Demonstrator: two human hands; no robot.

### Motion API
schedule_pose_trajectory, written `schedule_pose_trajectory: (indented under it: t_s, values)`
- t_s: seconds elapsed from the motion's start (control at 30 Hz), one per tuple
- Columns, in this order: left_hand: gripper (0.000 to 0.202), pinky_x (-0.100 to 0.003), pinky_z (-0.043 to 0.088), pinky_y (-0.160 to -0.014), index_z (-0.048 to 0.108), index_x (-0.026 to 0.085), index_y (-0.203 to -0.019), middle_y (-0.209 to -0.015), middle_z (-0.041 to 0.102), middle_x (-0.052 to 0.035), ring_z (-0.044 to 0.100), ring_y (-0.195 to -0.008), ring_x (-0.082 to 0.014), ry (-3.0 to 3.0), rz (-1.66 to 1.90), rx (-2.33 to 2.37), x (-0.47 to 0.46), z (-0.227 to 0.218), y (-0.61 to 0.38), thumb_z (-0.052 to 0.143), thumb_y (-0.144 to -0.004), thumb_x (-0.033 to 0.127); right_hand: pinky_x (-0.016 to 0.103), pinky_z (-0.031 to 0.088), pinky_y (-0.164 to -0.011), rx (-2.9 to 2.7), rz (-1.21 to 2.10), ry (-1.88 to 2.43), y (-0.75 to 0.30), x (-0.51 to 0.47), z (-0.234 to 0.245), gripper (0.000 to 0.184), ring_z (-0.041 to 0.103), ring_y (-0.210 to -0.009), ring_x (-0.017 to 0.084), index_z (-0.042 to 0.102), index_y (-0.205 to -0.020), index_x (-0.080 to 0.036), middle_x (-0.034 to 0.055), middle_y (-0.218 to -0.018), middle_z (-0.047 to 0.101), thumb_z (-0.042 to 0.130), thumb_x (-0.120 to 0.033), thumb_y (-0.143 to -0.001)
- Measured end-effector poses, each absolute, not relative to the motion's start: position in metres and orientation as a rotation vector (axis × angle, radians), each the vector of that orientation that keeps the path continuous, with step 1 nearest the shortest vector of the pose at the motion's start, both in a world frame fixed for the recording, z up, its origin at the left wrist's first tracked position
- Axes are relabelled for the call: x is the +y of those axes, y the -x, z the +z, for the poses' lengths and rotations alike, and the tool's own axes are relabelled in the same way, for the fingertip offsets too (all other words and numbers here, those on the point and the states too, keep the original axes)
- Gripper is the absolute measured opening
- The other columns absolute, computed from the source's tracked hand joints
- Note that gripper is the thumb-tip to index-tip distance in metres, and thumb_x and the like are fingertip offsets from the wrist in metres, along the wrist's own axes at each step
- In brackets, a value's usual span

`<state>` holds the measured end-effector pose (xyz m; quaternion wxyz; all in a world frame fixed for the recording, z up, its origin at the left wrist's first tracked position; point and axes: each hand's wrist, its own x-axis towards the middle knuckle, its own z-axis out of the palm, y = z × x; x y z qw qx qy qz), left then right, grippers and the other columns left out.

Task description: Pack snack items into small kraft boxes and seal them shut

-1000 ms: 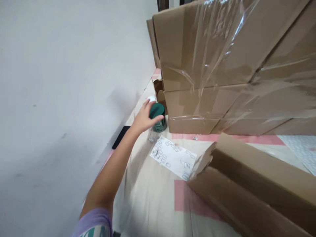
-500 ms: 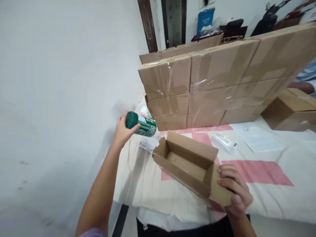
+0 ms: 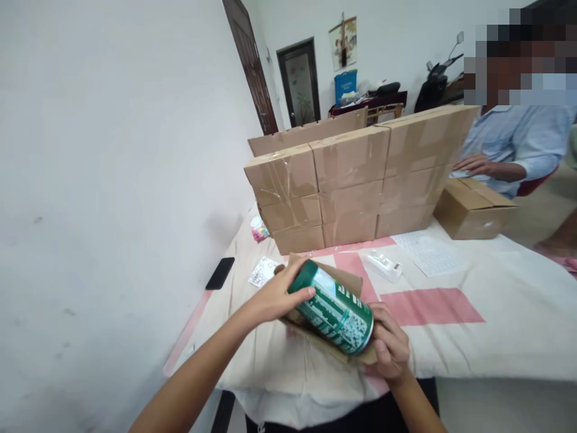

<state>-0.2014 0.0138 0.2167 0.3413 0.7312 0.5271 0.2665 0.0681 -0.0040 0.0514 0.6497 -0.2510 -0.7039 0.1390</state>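
Observation:
My left hand (image 3: 288,294) is wrapped round the lid end of a green canister (image 3: 336,307) with a printed label. The canister lies tilted over the opening of a small cardboard box (image 3: 347,279), its base pointing toward my right hand. Fingers of my right hand (image 3: 390,343) grip the near right end of this box, close beside the canister's base. Most of the box's inside is hidden beneath the canister. How far the canister sits inside the box, I cannot tell.
A wall of taped cardboard boxes (image 3: 351,186) stands across the table. Around lie a white tape dispenser (image 3: 383,264), printed sheets (image 3: 430,254), a black phone (image 3: 220,273) and a jar of colourful bits (image 3: 258,230). A person (image 3: 509,144) sits behind another carton (image 3: 475,210).
My left hand has brought the green canister rightward from beside the wall to over the box. My right hand keeps hold of the box end. The view has shifted, showing the phone and the person.

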Motion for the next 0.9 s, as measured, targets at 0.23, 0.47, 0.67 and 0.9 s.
schedule_pose_trajectory:
  t_s: [0.23,0.47,0.67,0.9]
  values:
    - [0.061,-0.043,0.045,-0.114,0.063,0.028,-0.137,-0.139,0.067,-0.0024,0.061,-0.130,-0.0296,-1.531,0.396,1.514,0.014,0.185,0.203,0.047,-0.093,0.067,0.047,0.050,-0.073,-1.534,0.343,0.613,-0.064,-0.005,0.048,0.033,0.058,-0.089,0.028,0.059,-0.076,-0.021,0.0099,-0.089,0.056,0.038,-0.033,-0.099]
    - [0.065,-0.053,0.043,-0.111,0.056,0.022,-0.145,-0.132,0.070,-0.0151,0.062,-0.126,-0.0400,-1.705,0.234,1.776,0.013,0.148,0.205,0.061,-0.083,0.040,0.048,0.048,-0.076,-1.470,0.376,0.615,-0.054,-0.003,0.047,0.027,0.058,-0.090,0.028,0.058,-0.079,-0.021,0.0094,-0.092,0.056,0.040,-0.028,-0.098]
    - [0.068,-0.057,0.043,-0.110,0.049,0.024,-0.153,-0.138,0.066,-0.0163,0.060,-0.129,-0.0434,-1.783,0.130,1.762,-0.016,0.162,0.190,0.055,-0.090,0.050,0.049,0.050,-0.076,-1.334,0.329,0.625,-0.056,-0.007,0.058,0.036,0.059,-0.089,0.027,0.059,-0.074,-0.022,0.0081,-0.088,0.055,0.038,-0.033,-0.100]
    - [0.060,-0.050,0.055,-0.099,0.070,0.035,-0.127,-0.130,0.070,-0.0087,0.064,-0.123,-0.0340,-1.753,1.016,1.245,-0.069,0.142,0.250,0.050,-0.088,0.076,0.056,0.051,-0.095,-1.084,0.275,0.789,-0.078,-0.008,0.075,0.035,0.060,-0.109,0.031,0.065,-0.120,-0.026,0.0120,-0.115,0.058,0.041,-0.044,-0.103]
